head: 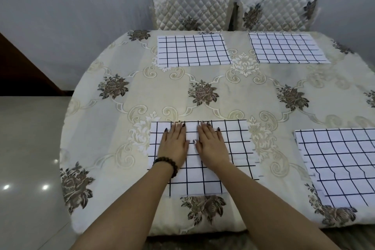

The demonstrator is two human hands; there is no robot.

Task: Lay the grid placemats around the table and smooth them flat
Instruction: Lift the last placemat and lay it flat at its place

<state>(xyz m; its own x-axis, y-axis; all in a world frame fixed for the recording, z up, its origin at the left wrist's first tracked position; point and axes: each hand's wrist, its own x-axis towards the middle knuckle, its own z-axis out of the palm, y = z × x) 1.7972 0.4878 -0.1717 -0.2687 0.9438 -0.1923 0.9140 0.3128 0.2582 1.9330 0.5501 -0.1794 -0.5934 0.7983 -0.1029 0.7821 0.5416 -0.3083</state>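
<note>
Several white placemats with black grid lines lie on the table (142, 87), which has a cream floral cloth. The near placemat (233, 148) lies in front of me. My left hand (174, 144) and my right hand (211, 144) rest flat on it side by side, palms down, fingers pointing away, holding nothing. A second near placemat (341, 160) lies at the right, with wavy lines along its near side. Two more lie flat at the far edge, the far left placemat (192, 50) and the far right placemat (286, 48).
Two quilted chair backs, the left chair (190, 10) and the right chair (278, 12), stand against the grey wall behind the table. Glossy tiled floor (26, 148) lies to the left. A beaded bracelet (168, 165) sits on my left wrist.
</note>
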